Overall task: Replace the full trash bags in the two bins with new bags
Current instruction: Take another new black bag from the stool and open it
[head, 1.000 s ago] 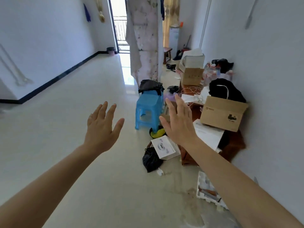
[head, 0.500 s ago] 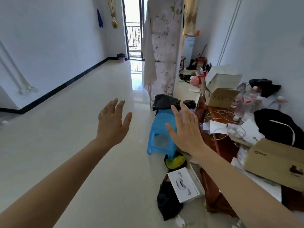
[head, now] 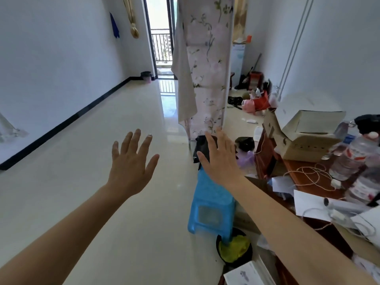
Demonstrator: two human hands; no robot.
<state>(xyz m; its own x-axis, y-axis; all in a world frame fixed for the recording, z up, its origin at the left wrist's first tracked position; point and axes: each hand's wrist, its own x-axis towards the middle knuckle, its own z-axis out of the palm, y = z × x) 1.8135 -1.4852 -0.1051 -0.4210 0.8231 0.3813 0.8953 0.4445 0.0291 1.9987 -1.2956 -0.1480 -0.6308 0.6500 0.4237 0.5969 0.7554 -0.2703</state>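
While both arms are stretched forward: nothing is held.
Left hand: raised over the glossy pale tiled floor, fingers spread and released.
Right hand: likewise splayed, seen in front of the blue plastic stool.
Small black bin with a yellow-green bag: set on the floor just beside the stool.
Second small dark bin: placed far off by the balcony door.
Cluttered brown wooden bench: seen at right.

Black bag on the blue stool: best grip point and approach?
Probably pinch the black bag's bunched near corner hanging over the blue stool's seat edge, coming from above. The right hand, open and empty, is already over it; the stool's right side is crowded by clutter.
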